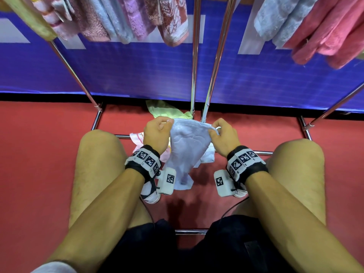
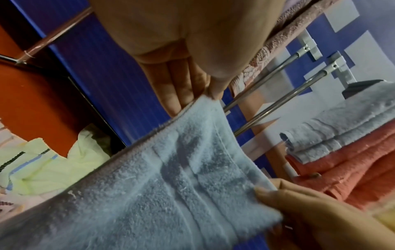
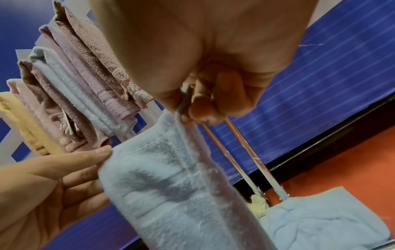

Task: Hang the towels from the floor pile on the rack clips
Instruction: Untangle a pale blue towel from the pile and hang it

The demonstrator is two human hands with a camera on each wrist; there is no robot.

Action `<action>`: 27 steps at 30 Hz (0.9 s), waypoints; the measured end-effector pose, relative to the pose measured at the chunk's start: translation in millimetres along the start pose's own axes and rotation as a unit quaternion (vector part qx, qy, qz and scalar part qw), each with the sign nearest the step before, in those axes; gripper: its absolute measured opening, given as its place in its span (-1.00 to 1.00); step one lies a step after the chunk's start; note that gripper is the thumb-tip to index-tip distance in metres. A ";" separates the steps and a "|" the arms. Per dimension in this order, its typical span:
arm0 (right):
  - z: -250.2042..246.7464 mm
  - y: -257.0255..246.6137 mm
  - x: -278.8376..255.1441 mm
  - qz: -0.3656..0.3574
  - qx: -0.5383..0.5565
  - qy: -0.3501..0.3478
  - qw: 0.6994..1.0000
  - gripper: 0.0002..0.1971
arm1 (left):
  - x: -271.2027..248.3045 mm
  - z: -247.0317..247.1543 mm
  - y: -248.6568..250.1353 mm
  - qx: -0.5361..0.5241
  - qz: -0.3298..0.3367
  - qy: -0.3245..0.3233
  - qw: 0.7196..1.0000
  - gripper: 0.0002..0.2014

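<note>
A pale blue towel [image 1: 187, 146] hangs between my two hands above the red floor. My left hand [image 1: 157, 131] pinches its upper left corner and my right hand [image 1: 222, 133] pinches its upper right corner, so the top edge is stretched between them. The left wrist view shows the towel [image 2: 171, 186] held at a corner by my left hand [image 2: 200, 91]. The right wrist view shows the towel [image 3: 171, 186] with its hem pinched in my right hand [image 3: 192, 108]. Beneath lies the floor pile: a light green towel [image 1: 167, 111], a pink-and-white one [image 1: 137, 138] and a pale one [image 1: 206, 156].
Chrome rack poles [image 1: 195, 56] rise in front of a blue banner [image 1: 137, 71]. Several towels [image 1: 128, 18] hang at the upper left, and pale blue and pink ones [image 1: 319, 26] at the upper right. Rack base bars [image 1: 262, 153] cross the floor between my knees.
</note>
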State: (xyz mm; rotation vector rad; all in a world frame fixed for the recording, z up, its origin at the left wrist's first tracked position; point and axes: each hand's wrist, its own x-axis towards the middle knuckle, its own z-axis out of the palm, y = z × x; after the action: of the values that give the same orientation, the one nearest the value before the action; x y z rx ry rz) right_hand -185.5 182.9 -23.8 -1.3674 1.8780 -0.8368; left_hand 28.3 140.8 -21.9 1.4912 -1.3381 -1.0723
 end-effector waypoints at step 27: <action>13.9 -25.8 -15.1 -0.004 0.227 -0.092 0.970 -0.81 | -19.3 27.7 9.4 -0.058 0.003 -0.169 0.984 -0.84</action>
State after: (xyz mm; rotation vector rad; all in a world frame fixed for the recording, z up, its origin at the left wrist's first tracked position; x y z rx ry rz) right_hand -156.8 189.3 -9.0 -1.1217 1.4278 -1.0292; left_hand -2.0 158.1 -19.5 1.2569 -1.4788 -1.4207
